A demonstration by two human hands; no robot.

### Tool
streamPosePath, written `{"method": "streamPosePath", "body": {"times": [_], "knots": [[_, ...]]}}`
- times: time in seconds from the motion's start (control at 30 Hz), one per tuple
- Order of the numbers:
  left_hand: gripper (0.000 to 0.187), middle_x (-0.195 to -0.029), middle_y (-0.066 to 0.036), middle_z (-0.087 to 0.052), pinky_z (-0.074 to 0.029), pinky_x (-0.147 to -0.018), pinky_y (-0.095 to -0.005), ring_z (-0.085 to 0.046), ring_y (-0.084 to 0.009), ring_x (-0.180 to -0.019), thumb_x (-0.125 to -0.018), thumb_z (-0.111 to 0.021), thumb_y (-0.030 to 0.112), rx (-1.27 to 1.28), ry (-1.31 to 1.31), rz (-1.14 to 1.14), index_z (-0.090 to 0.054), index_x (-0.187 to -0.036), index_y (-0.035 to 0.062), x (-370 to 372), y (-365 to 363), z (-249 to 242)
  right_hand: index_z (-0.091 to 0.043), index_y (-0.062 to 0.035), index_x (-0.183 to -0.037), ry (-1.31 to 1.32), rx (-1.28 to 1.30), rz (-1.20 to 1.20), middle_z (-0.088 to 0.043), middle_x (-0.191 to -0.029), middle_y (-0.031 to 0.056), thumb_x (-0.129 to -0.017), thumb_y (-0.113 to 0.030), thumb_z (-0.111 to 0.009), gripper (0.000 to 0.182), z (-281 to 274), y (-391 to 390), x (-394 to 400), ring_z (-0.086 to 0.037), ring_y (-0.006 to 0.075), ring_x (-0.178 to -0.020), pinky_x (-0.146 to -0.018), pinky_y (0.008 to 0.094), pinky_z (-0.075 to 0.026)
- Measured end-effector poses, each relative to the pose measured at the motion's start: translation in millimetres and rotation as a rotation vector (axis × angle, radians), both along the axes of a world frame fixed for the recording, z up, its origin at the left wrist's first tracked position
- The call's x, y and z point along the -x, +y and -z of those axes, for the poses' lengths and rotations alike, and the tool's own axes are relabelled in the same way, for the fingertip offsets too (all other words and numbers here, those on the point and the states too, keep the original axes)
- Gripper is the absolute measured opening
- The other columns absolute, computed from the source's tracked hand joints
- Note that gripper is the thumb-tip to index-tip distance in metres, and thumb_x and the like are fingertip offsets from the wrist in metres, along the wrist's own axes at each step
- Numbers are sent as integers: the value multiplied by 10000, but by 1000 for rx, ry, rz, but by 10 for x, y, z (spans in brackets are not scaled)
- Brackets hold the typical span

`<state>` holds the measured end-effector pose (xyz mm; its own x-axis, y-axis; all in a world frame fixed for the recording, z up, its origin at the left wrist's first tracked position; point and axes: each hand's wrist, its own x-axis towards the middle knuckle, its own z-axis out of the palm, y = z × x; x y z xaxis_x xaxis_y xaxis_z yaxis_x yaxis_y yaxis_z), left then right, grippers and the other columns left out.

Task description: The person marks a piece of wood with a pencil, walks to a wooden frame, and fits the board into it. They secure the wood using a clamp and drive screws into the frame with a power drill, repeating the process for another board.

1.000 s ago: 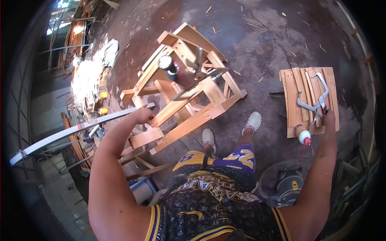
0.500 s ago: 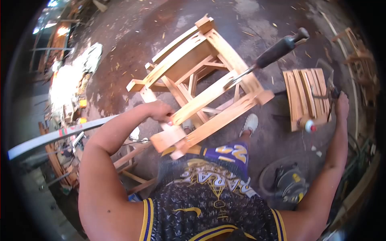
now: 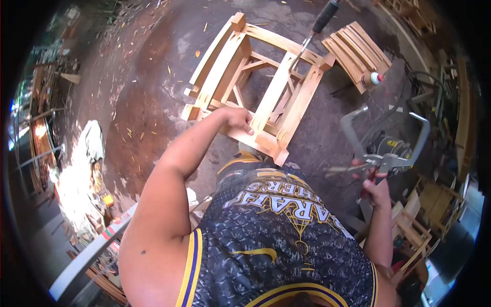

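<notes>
A wooden furniture frame of pale slats and rails stands in front of me. My left hand is closed on its near end, with the thumb at the end of the middle rail. Out to the right, my right hand grips a metal locking C-clamp by its handles; its two curved jaws are apart and point away from me. A tool with a black handle and a metal shaft rests against the middle rail's far end; how it is fixed there I cannot make out.
Several wooden slats lie side by side at the right, with a white glue bottle with a red tip on their near edge. A power tool sits on the floor behind the clamp. Wooden furniture parts stand at lower right.
My right hand has come in from the slats toward my body, bringing the locking C-clamp. My left hand stays on the frame while the view has turned.
</notes>
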<state>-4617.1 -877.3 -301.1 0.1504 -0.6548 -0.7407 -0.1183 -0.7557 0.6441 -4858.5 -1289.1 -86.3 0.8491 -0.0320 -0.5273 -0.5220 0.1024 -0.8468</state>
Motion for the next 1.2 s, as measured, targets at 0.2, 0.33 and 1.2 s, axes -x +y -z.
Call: {"method": "streamPosePath", "body": {"times": [0.2,0.33,1.2], "knots": [[334,-822,-66,-680,-482,-726,-307,-621,-151,-796,-823,-761,316,30,111,-13,-685,-925,7,-4,19,76,-424,-3,-1335,183,-291,118,-554,-1272,260,-637,-261,-822,844,-212,535,324,-536,402,-1212,-1011,487,-457],[337,-843,-103,-669,-477,-731,-344,-599,-181,-800,-804,-757,353,143,137,67,-656,-854,35,-80,55,395,-345,21,-1394,168,-202,171,-553,-1276,207,-660,-287,-792,913,-670,981,247,-524,332,-1230,-1030,448,-421],[320,-821,-122,-680,-500,-783,-373,-661,-240,-796,-791,-736,351,197,127,54,-592,-759,67,77,5,462,-655,-43,-862,1061,302,-132,-653,-826,126,-774,-278,-597,257,-495,3328,-1208,-623,225,-745,-685,366,-482]]}}
